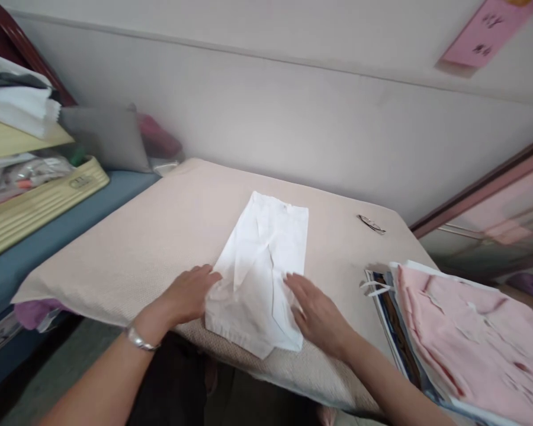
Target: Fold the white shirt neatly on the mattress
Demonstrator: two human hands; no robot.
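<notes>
A pair of white pants (270,248) lies flat on the beige cover of the table (160,236), waistband toward the wall and legs toward me. The cloth is creased in the lower half, and a thin leg hem spreads near the table's front edge. My left hand (195,296), with a silver bracelet at the wrist, rests at the left edge of the pants, fingers stretched out. On the opposite edge, my right hand (313,313) touches the cloth with its fingers extended and apart. Neither hand visibly grips the fabric.
Folded clothes, a pink garment (471,337) on top, are stacked at the right. Eyeglasses (371,224) lie at the back right. At left stand a yellow plastic shelf (48,204) with bagged items and a grey cushion (104,139). A wall (270,112) bounds the back.
</notes>
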